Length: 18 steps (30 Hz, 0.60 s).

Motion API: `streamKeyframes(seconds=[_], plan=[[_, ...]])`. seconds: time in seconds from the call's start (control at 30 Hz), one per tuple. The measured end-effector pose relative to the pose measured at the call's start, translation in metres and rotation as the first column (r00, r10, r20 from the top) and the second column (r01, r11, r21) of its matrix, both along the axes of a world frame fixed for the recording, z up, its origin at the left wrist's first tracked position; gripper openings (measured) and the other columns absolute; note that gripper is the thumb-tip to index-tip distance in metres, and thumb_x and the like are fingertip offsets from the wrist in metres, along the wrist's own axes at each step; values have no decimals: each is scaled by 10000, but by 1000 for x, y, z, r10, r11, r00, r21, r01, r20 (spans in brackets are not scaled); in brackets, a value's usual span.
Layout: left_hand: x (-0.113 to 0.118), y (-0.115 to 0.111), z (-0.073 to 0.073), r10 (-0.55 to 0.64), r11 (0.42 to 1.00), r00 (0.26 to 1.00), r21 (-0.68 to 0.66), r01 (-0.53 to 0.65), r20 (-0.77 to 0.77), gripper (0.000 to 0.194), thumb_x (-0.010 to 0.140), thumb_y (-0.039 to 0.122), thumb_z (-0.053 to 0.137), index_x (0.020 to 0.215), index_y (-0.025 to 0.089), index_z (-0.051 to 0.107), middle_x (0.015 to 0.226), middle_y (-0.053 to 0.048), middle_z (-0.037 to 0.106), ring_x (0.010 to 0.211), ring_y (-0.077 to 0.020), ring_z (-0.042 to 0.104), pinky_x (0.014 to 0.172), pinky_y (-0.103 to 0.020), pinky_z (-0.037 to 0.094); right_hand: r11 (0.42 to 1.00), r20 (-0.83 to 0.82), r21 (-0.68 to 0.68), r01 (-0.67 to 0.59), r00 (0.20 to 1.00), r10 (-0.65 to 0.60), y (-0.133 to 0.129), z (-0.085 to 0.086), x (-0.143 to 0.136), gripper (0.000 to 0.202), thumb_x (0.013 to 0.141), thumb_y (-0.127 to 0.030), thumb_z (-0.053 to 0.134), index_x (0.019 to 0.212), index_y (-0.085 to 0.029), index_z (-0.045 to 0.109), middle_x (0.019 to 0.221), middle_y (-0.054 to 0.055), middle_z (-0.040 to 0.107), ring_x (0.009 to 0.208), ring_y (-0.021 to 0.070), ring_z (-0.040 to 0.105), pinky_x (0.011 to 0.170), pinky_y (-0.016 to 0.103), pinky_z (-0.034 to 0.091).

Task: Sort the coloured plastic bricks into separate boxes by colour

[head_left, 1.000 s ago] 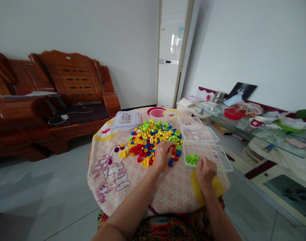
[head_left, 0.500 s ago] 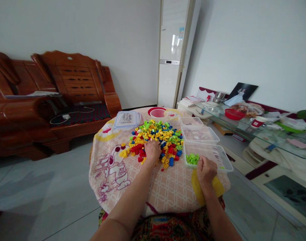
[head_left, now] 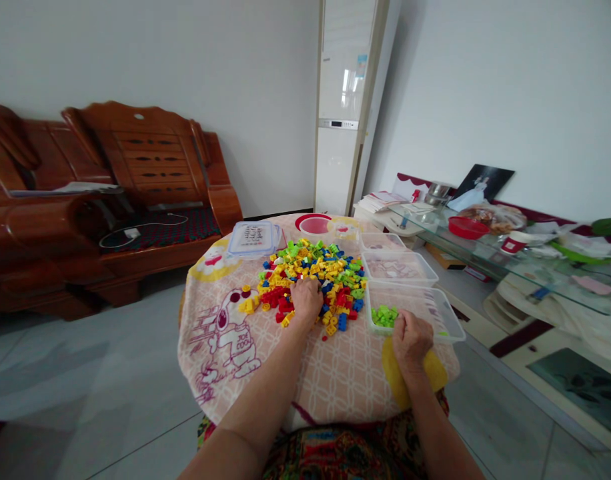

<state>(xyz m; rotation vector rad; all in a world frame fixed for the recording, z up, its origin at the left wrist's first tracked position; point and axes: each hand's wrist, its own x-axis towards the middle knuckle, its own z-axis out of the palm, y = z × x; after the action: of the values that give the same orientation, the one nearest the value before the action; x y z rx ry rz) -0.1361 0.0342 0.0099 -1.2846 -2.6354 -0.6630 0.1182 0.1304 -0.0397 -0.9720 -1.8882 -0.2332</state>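
My left hand (head_left: 307,300) reaches into the near side of a mixed heap of toy building bricks (head_left: 330,270), red, yellow, blue and green. Its fingers curl downward among the bricks, and their tips are hidden, so what they grip does not show. At the right, my right hand (head_left: 413,339) is closed on the near rim of a clear plastic container (head_left: 448,327). Inside that container, light green bricks (head_left: 384,315) lie gathered in the left corner, close to my right fingers.
Two more clear containers (head_left: 425,272) stand behind the first. Lids (head_left: 255,239) lie stacked at the back left, and a red-rimmed pink dish (head_left: 314,225) sits at the back. A patterned cloth (head_left: 335,387) covers the round table. To the right stands a glass-topped cabinet (head_left: 550,287).
My left hand has shifted very slightly within the brick heap. My right hand keeps its place at the container's rim.
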Motion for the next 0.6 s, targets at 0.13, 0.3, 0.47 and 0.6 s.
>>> streamKeyframes(seconds=[0.13, 0.3, 0.47, 0.6], plan=[[-1, -4, -1, -5, 994, 999, 114, 1, 34, 178, 802, 199, 574, 932, 221, 693, 968, -66, 712, 977, -241, 608, 879, -378, 385, 1000, -5, 4, -4, 1000, 4, -1, 1, 0, 260, 916, -248, 424, 895, -159, 667, 724, 76, 664, 691, 201, 551, 750, 329, 371], [5, -7, 3, -83, 935, 995, 349, 59, 56, 166, 811, 195, 605, 959, 213, 678, 963, -50, 724, 955, -225, 623, 879, -367, 407, 1000, 1, -11, 4, 1000, -3, 0, 0, 0, 255, 908, -243, 428, 903, -161, 670, 721, 74, 663, 691, 204, 547, 754, 334, 370], [38, -4, 2, -373, 771, 927, 544, 331, -36, 153, 866, 239, 590, 991, 212, 675, 952, -53, 719, 924, -205, 626, 874, -361, 450, 1000, 5, -11, 7, 1000, -6, -1, 0, 0, 258, 916, -248, 424, 905, -163, 668, 724, 73, 661, 692, 203, 542, 752, 333, 366], [74, -4, 1, -630, 618, 765, 507, 601, -138, 186, 909, 276, 551, 1031, 205, 672, 945, -70, 716, 918, -201, 629, 857, -359, 462, 1000, 13, -4, 6, 1000, -5, -1, 2, 0, 259, 921, -242, 424, 900, -161, 669, 721, 73, 659, 685, 199, 543, 745, 329, 370]])
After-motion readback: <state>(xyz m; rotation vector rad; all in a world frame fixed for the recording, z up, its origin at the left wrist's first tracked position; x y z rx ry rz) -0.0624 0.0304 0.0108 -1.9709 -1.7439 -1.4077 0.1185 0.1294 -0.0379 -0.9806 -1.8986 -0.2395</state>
